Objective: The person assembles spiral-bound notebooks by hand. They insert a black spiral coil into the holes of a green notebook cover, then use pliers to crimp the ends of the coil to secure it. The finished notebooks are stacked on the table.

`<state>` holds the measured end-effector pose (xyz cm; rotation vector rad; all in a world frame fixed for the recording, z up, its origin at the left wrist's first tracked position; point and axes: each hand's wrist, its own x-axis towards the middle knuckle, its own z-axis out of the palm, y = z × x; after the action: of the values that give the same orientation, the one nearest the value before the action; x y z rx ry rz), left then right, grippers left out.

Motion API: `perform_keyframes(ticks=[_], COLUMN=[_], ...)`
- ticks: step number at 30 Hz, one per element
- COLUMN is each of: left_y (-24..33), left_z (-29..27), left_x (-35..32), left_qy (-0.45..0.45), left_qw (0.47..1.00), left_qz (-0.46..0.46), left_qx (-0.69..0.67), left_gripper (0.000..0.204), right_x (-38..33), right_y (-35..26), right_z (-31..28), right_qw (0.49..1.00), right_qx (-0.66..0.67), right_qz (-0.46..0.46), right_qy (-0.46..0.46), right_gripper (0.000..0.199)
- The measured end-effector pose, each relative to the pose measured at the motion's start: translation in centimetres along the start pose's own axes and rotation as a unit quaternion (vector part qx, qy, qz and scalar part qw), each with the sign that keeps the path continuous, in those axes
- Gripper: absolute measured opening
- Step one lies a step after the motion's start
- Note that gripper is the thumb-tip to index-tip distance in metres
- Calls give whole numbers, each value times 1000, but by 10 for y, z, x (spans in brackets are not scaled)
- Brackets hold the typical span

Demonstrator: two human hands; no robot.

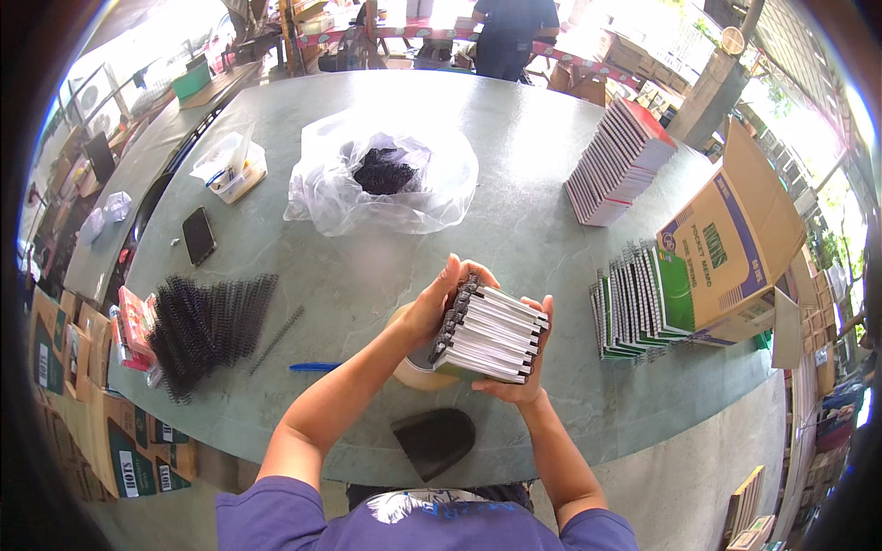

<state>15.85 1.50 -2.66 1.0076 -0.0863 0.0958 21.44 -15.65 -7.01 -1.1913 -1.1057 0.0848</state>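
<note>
Between my two hands, above the near middle of the table, is a stack of small spiral notebooks [496,335], white page edges facing up and black coils along the left. My left hand [430,308] grips the coil side, with its fingers wrapped round the far end. My right hand [525,386] presses the opposite side and the near end. A round beige object [418,375] lies partly hidden beneath them. To the left are a blue pen [315,367], a single black coil [277,338] and a pile of black spiral coils [207,321].
A dark half-round pad [436,443] lies by the near edge. Green notebooks [634,308] lean by an open carton [721,243]; red notebooks [617,163] stand beyond. Farther left are a plastic bag [312,188] of coils, a phone [198,236] and a tub [243,184]. A person [514,37] stands beyond.
</note>
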Motion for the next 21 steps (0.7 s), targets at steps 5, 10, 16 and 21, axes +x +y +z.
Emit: perform_keyframes(ticks=[5,10,16,21], left_y=[-29,-2,-12,48], left_z=[-22,-11,-10,47], left_x=[14,21,12,25], left_qy=[97,49,94,95], left_qw=[985,972,995,988], left_qz=[-42,-77,10,44], left_qx=[-136,-216,42,114], left_gripper=[61,62,70,67], right_x=[14,31,-7,-28], right_y=[1,-35,-17,-19], right_z=[11,17,28,-24], right_qw=[999,998,997,954], right_qx=[24,11,-12,-196], right_qz=[24,31,34,182], right_qy=[29,61,63,-135], right_gripper=[133,127,123,111])
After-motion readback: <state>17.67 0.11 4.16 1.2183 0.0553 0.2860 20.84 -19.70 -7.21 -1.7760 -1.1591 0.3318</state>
